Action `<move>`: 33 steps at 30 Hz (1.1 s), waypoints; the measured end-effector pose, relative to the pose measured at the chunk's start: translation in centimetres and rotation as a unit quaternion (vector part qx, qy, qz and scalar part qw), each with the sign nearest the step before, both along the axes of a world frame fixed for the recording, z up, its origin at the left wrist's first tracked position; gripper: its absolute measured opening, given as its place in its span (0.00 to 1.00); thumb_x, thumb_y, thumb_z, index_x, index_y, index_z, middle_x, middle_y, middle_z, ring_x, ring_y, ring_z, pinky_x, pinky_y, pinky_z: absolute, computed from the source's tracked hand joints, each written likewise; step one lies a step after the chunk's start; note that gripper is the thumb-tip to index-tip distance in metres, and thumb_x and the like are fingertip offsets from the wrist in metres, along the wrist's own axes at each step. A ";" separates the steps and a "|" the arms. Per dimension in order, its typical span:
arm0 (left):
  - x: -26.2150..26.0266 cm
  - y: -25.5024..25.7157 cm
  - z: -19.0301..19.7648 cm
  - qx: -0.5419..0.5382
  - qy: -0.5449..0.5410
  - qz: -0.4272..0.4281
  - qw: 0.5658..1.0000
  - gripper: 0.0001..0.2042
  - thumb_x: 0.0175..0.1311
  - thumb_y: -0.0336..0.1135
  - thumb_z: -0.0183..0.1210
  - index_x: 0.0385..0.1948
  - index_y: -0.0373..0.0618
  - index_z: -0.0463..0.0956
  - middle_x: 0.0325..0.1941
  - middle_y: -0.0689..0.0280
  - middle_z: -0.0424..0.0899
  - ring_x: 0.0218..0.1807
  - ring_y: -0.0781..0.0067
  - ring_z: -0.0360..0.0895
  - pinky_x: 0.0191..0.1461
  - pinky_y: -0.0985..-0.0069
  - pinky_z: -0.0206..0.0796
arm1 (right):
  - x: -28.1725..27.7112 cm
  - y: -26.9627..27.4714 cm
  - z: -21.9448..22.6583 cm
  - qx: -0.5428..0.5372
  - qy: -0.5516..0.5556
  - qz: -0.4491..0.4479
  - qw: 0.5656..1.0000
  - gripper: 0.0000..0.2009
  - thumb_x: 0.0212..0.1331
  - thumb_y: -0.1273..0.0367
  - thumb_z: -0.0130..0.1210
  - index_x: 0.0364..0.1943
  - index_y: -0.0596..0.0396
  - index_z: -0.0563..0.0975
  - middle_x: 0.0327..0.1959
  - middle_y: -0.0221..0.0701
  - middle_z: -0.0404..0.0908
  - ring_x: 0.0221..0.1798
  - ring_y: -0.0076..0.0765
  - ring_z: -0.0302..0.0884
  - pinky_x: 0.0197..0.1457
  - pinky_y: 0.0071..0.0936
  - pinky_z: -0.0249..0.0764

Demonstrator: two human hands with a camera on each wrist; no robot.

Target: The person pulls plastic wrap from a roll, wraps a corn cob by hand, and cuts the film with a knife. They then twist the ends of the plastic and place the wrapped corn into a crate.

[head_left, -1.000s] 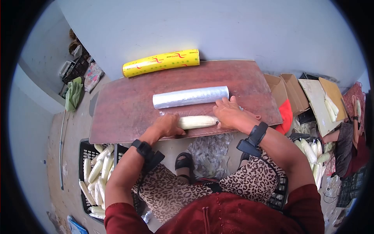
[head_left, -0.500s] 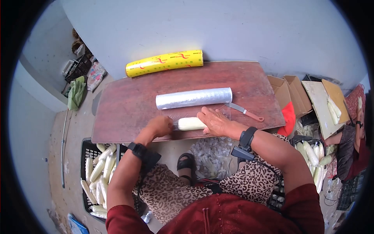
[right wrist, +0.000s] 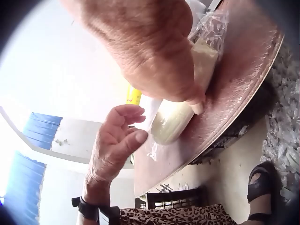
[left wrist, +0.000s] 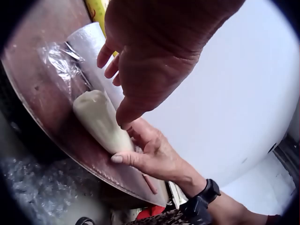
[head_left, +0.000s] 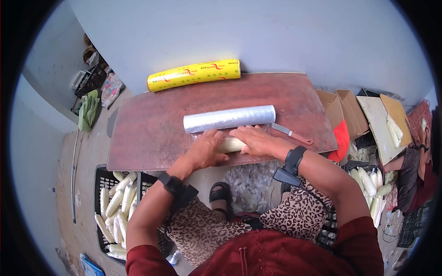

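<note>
A pale ear of corn (head_left: 232, 145) lies near the front edge of the red-brown table, with clear film around it. My right hand (head_left: 254, 139) holds its right part, the thumb on the near side and the fingers over the far side. My left hand (head_left: 207, 149) is at the other end; in the right wrist view its loosely bent fingers stand just off the corn's rounded tip. Behind the corn lies a roll of cling film (head_left: 229, 118), and crumpled loose film (left wrist: 61, 65) shows beside it in the left wrist view. A knife (head_left: 300, 137) rests right of my right hand.
A yellow printed roll (head_left: 193, 75) lies along the table's back edge by the wall. Black crates (head_left: 98, 184) with wrapped corn stand low on the left. Plastic scraps (head_left: 251, 184) cover the floor below. Cardboard boxes (head_left: 331, 108) and another person's arm (head_left: 421, 152) are at right.
My left hand drew back from the corn's left end, then came forward over that end again. My right hand shifted left from the right tip onto the corn, uncovering the knife.
</note>
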State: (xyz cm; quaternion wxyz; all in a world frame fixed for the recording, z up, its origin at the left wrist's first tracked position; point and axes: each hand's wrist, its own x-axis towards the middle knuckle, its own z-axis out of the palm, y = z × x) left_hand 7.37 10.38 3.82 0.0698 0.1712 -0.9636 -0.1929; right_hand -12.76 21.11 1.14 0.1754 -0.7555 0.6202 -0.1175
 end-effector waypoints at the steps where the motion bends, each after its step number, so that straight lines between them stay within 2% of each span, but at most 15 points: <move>1: -0.3 0.2 -0.5 -0.022 -0.028 -0.006 0.999 0.24 0.49 0.38 0.68 0.47 0.39 0.70 0.49 0.48 0.74 0.53 0.45 0.72 0.57 0.61 0.67 | -0.1 0.0 -0.1 0.001 -0.001 -0.005 1.000 0.25 0.48 0.69 0.65 0.51 0.54 0.67 0.50 0.37 0.70 0.57 0.50 0.67 0.55 0.50 0.65; 2: -0.5 0.2 -1.0 -0.043 -0.056 -0.012 0.997 0.25 0.48 0.40 0.69 0.46 0.39 0.70 0.49 0.48 0.74 0.52 0.45 0.73 0.56 0.61 0.67 | -0.2 0.0 -0.3 0.002 -0.004 -0.012 1.000 0.26 0.49 0.69 0.64 0.52 0.53 0.66 0.51 0.37 0.70 0.58 0.50 0.67 0.55 0.50 0.65; 5: -0.9 -1.1 -1.9 0.008 -0.119 0.050 0.992 0.25 0.49 0.44 0.68 0.44 0.38 0.70 0.47 0.47 0.77 0.50 0.43 0.75 0.53 0.60 0.69 | -0.2 0.7 1.1 0.044 -0.002 -0.017 0.999 0.26 0.49 0.67 0.65 0.52 0.53 0.65 0.50 0.38 0.71 0.57 0.50 0.68 0.56 0.51 0.64; 8: -1.4 -2.0 -1.6 0.077 -0.212 0.076 0.971 0.28 0.49 0.48 0.68 0.46 0.38 0.71 0.47 0.48 0.80 0.51 0.44 0.77 0.53 0.58 0.69 | -0.9 0.9 0.6 0.051 0.015 -0.035 0.998 0.27 0.49 0.64 0.66 0.52 0.54 0.65 0.51 0.39 0.70 0.58 0.50 0.67 0.56 0.49 0.65; 11: -1.5 -2.4 -0.9 0.090 -0.207 0.061 0.972 0.27 0.49 0.49 0.69 0.44 0.36 0.74 0.43 0.46 0.82 0.49 0.46 0.78 0.52 0.59 0.69 | -1.7 0.6 -0.9 0.008 -0.007 -0.017 1.000 0.31 0.46 0.61 0.68 0.52 0.55 0.65 0.47 0.44 0.74 0.53 0.53 0.72 0.53 0.47 0.68; 14: -1.3 -4.0 -1.8 0.142 -0.213 0.022 0.967 0.26 0.48 0.49 0.69 0.40 0.33 0.78 0.38 0.47 0.83 0.46 0.50 0.80 0.49 0.61 0.70 | -1.8 0.1 -0.3 0.072 -0.051 -0.078 0.993 0.26 0.48 0.61 0.67 0.47 0.57 0.68 0.41 0.46 0.77 0.47 0.55 0.75 0.47 0.44 0.69; 17: -1.2 -4.6 -0.8 0.232 -0.258 0.032 0.937 0.27 0.49 0.51 0.69 0.44 0.36 0.79 0.35 0.55 0.84 0.38 0.61 0.80 0.43 0.68 0.70 | -1.4 0.3 1.5 0.109 -0.050 -0.077 0.990 0.25 0.48 0.56 0.67 0.42 0.58 0.71 0.37 0.48 0.79 0.44 0.58 0.77 0.45 0.47 0.70; 20: -1.2 -4.7 -0.8 0.236 -0.267 0.062 0.932 0.25 0.49 0.50 0.69 0.38 0.35 0.81 0.29 0.57 0.83 0.34 0.67 0.79 0.39 0.71 0.70 | -1.4 0.3 0.9 0.058 -0.024 -0.058 0.996 0.23 0.50 0.54 0.64 0.38 0.58 0.73 0.36 0.48 0.79 0.43 0.58 0.77 0.45 0.49 0.71; 23: -0.8 -5.3 -1.4 0.157 -0.267 0.073 0.948 0.23 0.47 0.48 0.70 0.36 0.36 0.81 0.28 0.56 0.84 0.31 0.63 0.79 0.39 0.68 0.70 | -1.4 0.2 1.1 0.072 0.008 -0.053 0.996 0.21 0.53 0.53 0.63 0.38 0.57 0.74 0.34 0.48 0.80 0.41 0.60 0.78 0.44 0.50 0.71; 26: 0.3 -6.6 -1.6 0.066 -0.334 0.060 0.938 0.24 0.43 0.49 0.70 0.37 0.37 0.82 0.36 0.51 0.85 0.40 0.51 0.82 0.44 0.63 0.73 | -1.6 0.1 1.2 0.089 0.028 -0.047 0.995 0.20 0.57 0.53 0.58 0.41 0.57 0.73 0.32 0.49 0.80 0.39 0.61 0.78 0.43 0.51 0.70; 29: 2.1 -7.6 -2.3 0.010 -0.338 0.101 0.936 0.20 0.45 0.45 0.67 0.36 0.37 0.82 0.39 0.51 0.84 0.42 0.49 0.81 0.46 0.61 0.73 | -1.7 0.4 1.1 0.077 -0.006 -0.056 0.995 0.21 0.60 0.53 0.55 0.44 0.57 0.71 0.32 0.49 0.79 0.39 0.62 0.77 0.43 0.51 0.70; 33: 3.4 -6.1 1.0 -0.074 -0.314 0.216 0.922 0.16 0.48 0.39 0.64 0.36 0.39 0.82 0.40 0.51 0.84 0.42 0.47 0.81 0.47 0.60 0.73 | -2.0 0.4 0.9 0.069 -0.011 -0.070 0.995 0.19 0.63 0.54 0.52 0.44 0.57 0.69 0.32 0.51 0.79 0.39 0.63 0.77 0.42 0.53 0.69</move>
